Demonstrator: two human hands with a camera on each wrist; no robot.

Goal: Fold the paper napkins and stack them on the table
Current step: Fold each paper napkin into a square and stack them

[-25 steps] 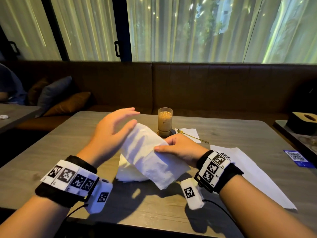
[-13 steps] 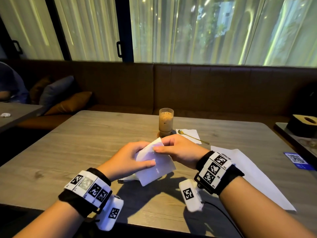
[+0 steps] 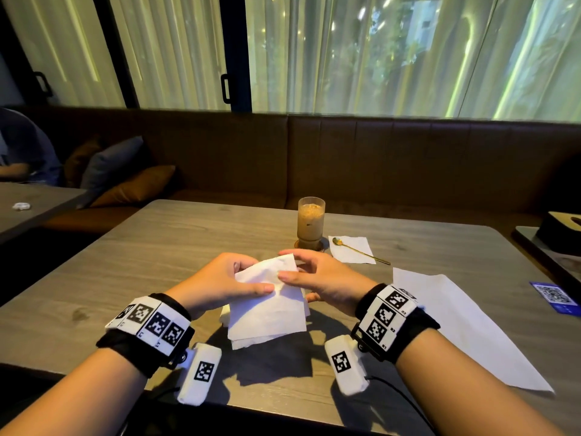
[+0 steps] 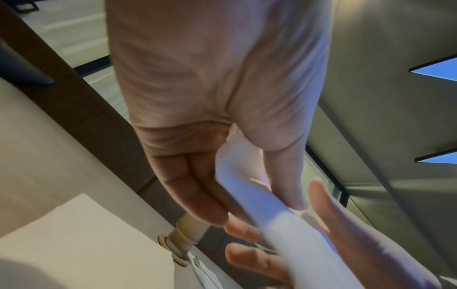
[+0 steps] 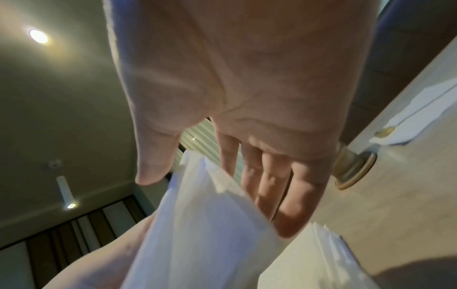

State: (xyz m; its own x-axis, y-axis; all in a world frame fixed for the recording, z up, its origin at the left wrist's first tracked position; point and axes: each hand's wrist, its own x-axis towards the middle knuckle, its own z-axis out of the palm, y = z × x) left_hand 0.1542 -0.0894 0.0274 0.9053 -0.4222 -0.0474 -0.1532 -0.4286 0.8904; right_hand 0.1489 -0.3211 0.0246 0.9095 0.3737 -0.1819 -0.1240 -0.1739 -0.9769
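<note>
since a second ago: left hand (image 3: 220, 283), then raised and spread beside a draped sheet, is now down on it; held napkin (image 3: 267, 302) reduced from a long hanging sheet to a compact folded rectangle.

item, held napkin: one. white paper, off the table (image 3: 151, 247), between both hands, just above the stack (image 3: 248, 341). left hand pinches its left edge, thumb on top, fingers beneath. right hand (image 3: 317, 278) has thumb on the top face near the upper edge, fingers spread loosely behind; whether it truly grips cannot be told from the wrist view.

handling, judged: very light, limp, no stiffness of its own; creases readily and tears if pulled. best taken by opposite edges or corners, thumb over, fingers under, light pressure only.

item, stack: one small pile on the table under the held napkin; sheet count unreadable.

item, flat napkin (image 3: 465, 325): one visible, unfolded, right of the hands.

item, small napkin (image 3: 352, 251): one, under a spoon (image 3: 358, 250).

item, glass (image 3: 310, 223): one, beyond the hands.
</note>
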